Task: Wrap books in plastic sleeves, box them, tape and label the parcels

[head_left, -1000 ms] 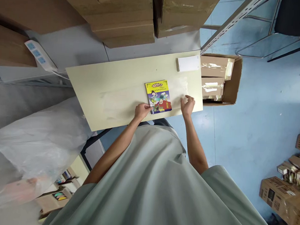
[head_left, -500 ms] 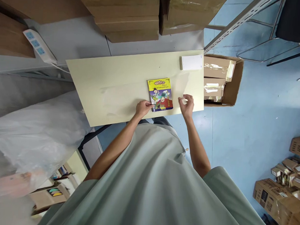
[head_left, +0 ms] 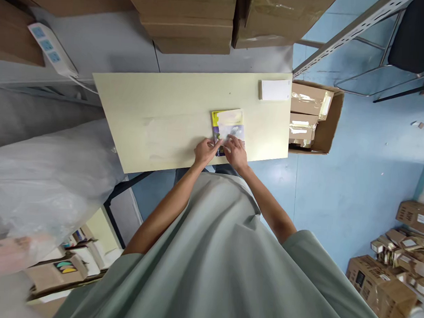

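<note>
I see sheet [head_left: 231, 118] now hides part of book [head_left: 214, 119], mid-frame. Left hand [head_left: 204, 151], right hand [head_left: 236, 153] touch there; can't tell grip.

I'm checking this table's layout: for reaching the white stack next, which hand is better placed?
Probably the right hand: the white stack lies near the table's far right corner, and the left hand, at the book's left edge, is farther away.

Near frame centre, the left hand [head_left: 205, 151] and right hand [head_left: 236, 154] touch a translucent sheet [head_left: 231, 120] covering most of an illustrated book [head_left: 216, 125]; a power strip [head_left: 52, 50] lies upper left.
</note>
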`<state>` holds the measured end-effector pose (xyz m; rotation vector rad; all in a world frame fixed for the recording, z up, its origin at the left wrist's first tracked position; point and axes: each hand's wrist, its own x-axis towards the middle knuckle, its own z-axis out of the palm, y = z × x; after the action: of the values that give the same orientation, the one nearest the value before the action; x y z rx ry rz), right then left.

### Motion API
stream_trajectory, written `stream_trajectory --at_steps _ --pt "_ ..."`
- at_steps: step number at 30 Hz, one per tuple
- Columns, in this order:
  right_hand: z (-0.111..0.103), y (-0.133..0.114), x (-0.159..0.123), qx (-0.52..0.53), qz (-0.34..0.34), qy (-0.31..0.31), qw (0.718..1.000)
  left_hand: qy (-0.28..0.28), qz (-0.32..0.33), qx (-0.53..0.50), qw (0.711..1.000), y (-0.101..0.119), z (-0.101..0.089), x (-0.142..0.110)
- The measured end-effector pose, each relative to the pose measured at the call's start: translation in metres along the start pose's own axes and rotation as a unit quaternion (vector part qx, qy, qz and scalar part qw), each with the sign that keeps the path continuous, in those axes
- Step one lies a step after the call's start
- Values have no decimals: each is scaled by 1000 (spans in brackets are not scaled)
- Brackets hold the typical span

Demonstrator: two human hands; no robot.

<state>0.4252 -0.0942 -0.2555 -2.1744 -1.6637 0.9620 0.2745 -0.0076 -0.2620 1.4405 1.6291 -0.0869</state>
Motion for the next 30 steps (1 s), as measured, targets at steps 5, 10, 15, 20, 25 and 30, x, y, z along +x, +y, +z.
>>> stream_trajectory --at_steps 5,10,15,20,25,30 --pt "-12 16 -1 24 -58 -52 997 7 -16 42 999 9 10 -1" --pt "-39 45 22 52 75 75 993 -5 -16 51 999 9 9 -1" --pt "-46 49 59 105 229 78 965 -1 -29 40 999 11 11 0" --pt "-54 37 76 119 269 51 955 -16 -11 18 1000 14 14 -2" --pt "-72 27 72 106 235 45 965 -7 1 3 1000 16 14 -10" --pt "-77 3 67 86 191 59 976 -46 -7 -64 997 12 5 -17"
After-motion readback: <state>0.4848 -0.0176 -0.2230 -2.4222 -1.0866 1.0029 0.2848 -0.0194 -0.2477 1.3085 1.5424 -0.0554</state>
